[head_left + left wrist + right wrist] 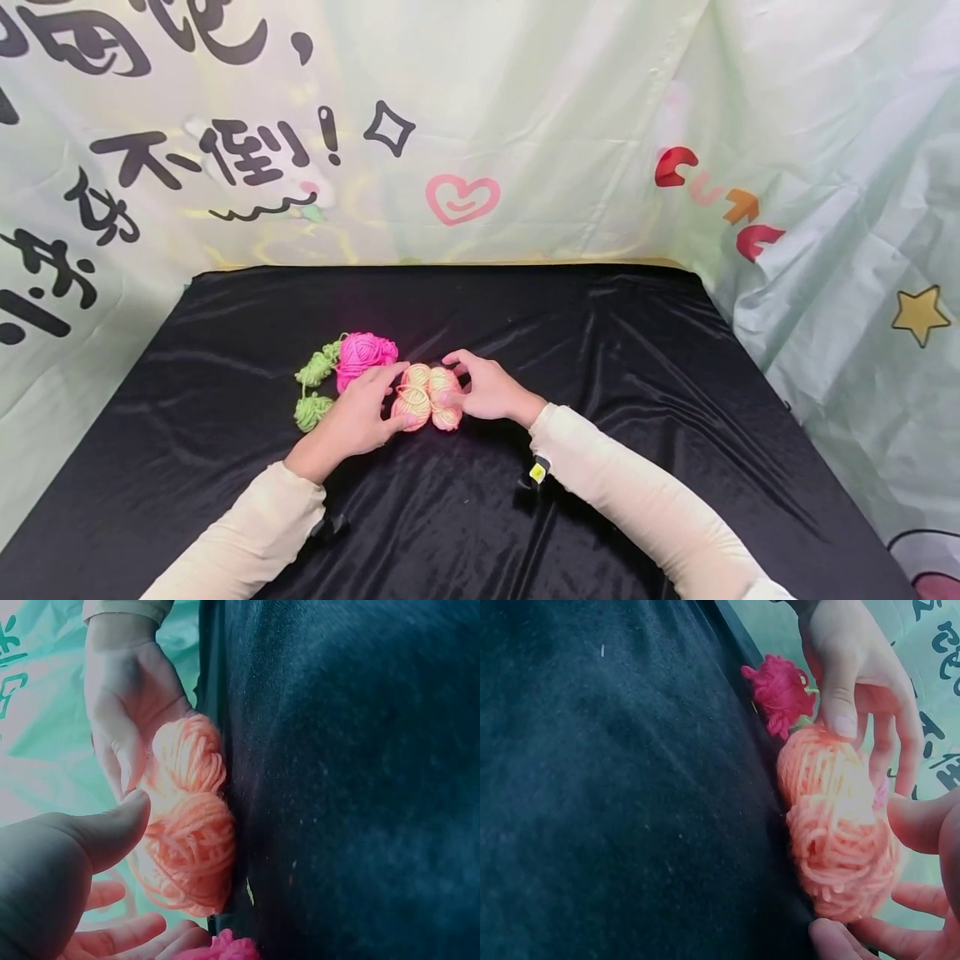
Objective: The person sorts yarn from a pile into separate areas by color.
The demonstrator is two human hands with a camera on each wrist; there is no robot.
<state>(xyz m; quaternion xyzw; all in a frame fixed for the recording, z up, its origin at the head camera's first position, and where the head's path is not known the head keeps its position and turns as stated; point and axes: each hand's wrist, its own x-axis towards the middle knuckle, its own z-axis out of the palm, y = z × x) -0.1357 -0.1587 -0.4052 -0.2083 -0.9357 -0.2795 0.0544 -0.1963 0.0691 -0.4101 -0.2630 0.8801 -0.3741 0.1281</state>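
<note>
Two peach yarn skeins lie side by side on the black cloth, a left skein (412,408) and a right skein (444,382), each pinched in at the middle. My left hand (358,414) reaches round the left skein's outer side, thumb at the near end and fingers toward the far end. At the right skein, my right hand (491,388) has its thumb and fingers spread around the outer side. The wrist views show both hands' fingers loosely extended around the peach yarn (191,840). Bright pink yarn (366,352) sits just behind my left hand, partly covered by it.
Left of the pink yarn are two small green yarn bundles, a far bundle (317,367) and a near bundle (311,412), joined by a strand. Black cloth (600,350) with wrinkles covers the table. A printed curtain (555,133) hangs behind it.
</note>
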